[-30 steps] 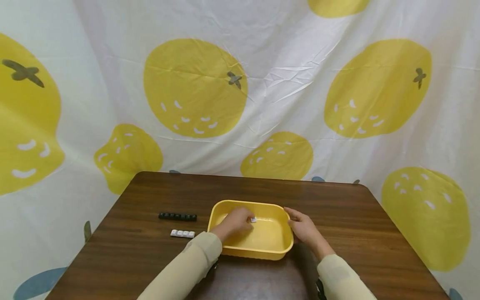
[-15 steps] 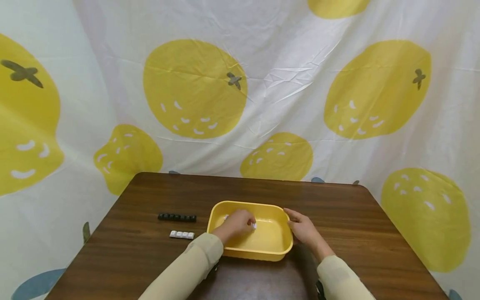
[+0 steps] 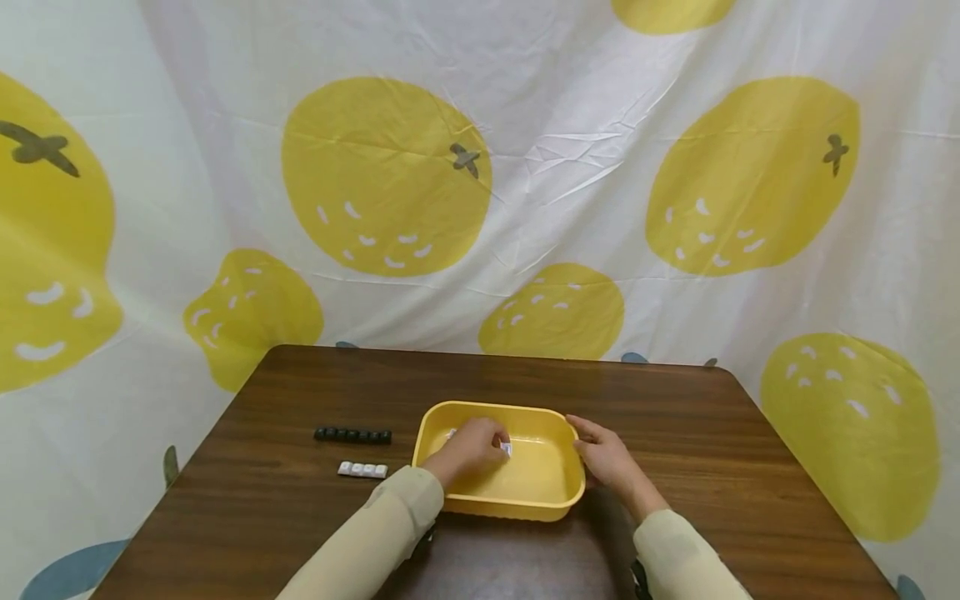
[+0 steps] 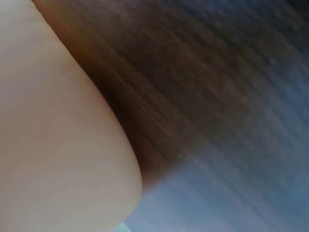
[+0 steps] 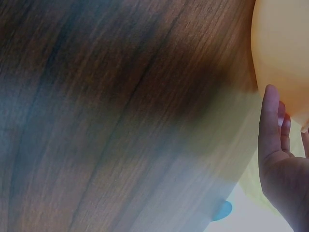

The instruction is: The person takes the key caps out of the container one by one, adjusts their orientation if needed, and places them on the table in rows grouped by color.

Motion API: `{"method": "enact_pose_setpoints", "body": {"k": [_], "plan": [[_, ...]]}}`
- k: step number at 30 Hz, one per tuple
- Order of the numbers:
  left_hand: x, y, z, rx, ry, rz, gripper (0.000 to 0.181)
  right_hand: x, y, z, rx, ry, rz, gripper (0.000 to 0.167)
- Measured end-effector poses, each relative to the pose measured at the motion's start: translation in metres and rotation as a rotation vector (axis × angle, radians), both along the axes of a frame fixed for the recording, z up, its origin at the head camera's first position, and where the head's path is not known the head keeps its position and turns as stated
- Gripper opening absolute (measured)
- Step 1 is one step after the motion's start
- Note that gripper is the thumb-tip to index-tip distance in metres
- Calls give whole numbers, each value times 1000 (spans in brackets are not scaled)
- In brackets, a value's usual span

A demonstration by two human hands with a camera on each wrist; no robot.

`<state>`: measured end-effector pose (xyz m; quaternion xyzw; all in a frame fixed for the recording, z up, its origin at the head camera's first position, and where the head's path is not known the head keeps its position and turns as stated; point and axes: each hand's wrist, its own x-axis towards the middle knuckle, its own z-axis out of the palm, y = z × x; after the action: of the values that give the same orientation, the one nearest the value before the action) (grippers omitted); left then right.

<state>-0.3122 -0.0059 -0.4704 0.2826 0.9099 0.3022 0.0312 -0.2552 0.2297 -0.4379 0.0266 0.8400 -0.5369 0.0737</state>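
Note:
A yellow plastic tub (image 3: 525, 504) stands on the table. My left hand (image 3: 471, 448) reaches inside it, fingers curled, with a small white keycap (image 3: 506, 448) at the fingertips in what looks like a pinch. Another bit of white (image 3: 451, 433) shows behind that hand, mostly hidden. Against the tub's right outer side rests my right hand (image 3: 606, 454), its fingers fairly straight. The right wrist view shows this hand (image 5: 285, 164) touching the tub wall (image 5: 282, 53). Only the tub's outer wall (image 4: 67, 145) and wood appear in the left wrist view; no fingers show there.
Left of the tub, a row of black keycaps (image 3: 352, 435) lies on the dark wooden table (image 3: 247, 517). Nearer to me is a shorter row of white keycaps (image 3: 363, 470). A lemon-patterned cloth (image 3: 555, 192) hangs behind the table's far edge.
My left hand has closed its fingers at the white keycap, which has shifted slightly nearer to me. The right hand and the tub stay in place.

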Motion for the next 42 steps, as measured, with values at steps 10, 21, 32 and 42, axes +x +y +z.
{"method": "enact_pose_setpoints", "body": {"k": [10, 21, 32, 42], "plan": [[2, -4, 4, 73, -65, 23, 11, -1, -1, 1, 1, 5, 1, 49], [3, -1, 3, 61, -66, 33, 13, 1, -1, 1, -5, 5, 3, 48], [3, -2, 1, 68, 3, 11, 13, 2, -1, 2, -2, 10, 1, 48], [3, -2, 1, -38, 39, 18, 14, 0, 0, 2, 9, 21, 4, 47]]}}
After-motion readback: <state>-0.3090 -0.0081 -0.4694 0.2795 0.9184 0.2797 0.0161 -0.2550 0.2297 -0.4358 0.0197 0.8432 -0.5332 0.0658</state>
